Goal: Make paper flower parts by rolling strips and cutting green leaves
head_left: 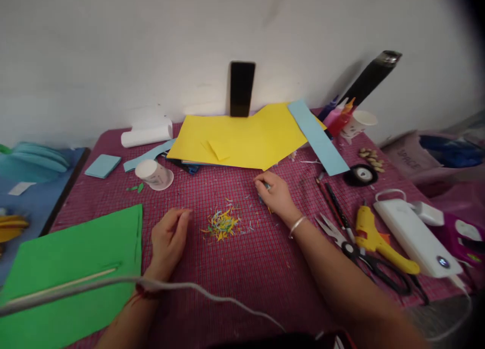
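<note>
A small heap of yellow, white and green paper shreds (223, 223) lies on the checked cloth between my hands. To its left rests my left hand (168, 243), loosely closed, thumb against the curled fingers, with nothing showing in it. My right hand (278, 196) is up and to the right of the heap, its fingers curled. Bits of blue and yellow paper (265, 187) show at its fingers and palm; the rest of its grip is hidden. Loose scraps are scattered on the cloth around the heap.
Yellow sheets (242, 139) and a blue strip (318, 137) lie behind. A paper cup (153, 173) stands left, near green foam sheets (76, 273). Scissors (364, 260), a glue gun (379, 240) and a power bank (417, 238) lie right. A white cable (212, 292) crosses in front.
</note>
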Available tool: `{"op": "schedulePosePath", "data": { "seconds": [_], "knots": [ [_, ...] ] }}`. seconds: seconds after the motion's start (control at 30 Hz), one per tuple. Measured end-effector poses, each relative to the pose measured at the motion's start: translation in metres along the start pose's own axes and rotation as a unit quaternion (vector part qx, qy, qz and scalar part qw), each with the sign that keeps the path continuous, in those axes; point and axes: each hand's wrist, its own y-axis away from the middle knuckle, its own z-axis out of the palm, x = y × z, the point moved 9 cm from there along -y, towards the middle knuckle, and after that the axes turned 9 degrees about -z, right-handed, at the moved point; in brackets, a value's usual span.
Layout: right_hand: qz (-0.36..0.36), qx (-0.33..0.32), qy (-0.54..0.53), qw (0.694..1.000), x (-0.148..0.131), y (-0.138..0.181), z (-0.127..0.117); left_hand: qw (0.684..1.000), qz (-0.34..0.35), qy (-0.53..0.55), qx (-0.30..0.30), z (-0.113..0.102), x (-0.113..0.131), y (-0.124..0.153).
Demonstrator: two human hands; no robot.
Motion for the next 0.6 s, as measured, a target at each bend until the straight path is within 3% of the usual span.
{"op": "schedulePosePath", "data": {
  "seconds": [0.13, 0.3, 0.47, 0.6],
  "knots": [
    [0.027, 0.031, -0.063, 0.997, 0.005, 0.003, -0.006, 0.998, -0.052, 0.037, -0.006, -0.003, -0.009, 0.001],
    [0.03, 0.041, -0.085, 0.995, 0.006, 0.004, -0.007, 0.998, -0.052, 0.041, -0.001, -0.005, -0.007, 0.003],
    [0.04, 0.033, -0.091, 0.995, 0.012, 0.006, -0.005, 0.999, -0.022, 0.03, -0.013, -0.001, -0.002, 0.003],
    [0.058, 0.049, -0.075, 0.994, 0.02, 0.004, -0.005, 0.999, 0.033, 0.01, 0.04, -0.001, 0.012, 0.004]
  ]
}}
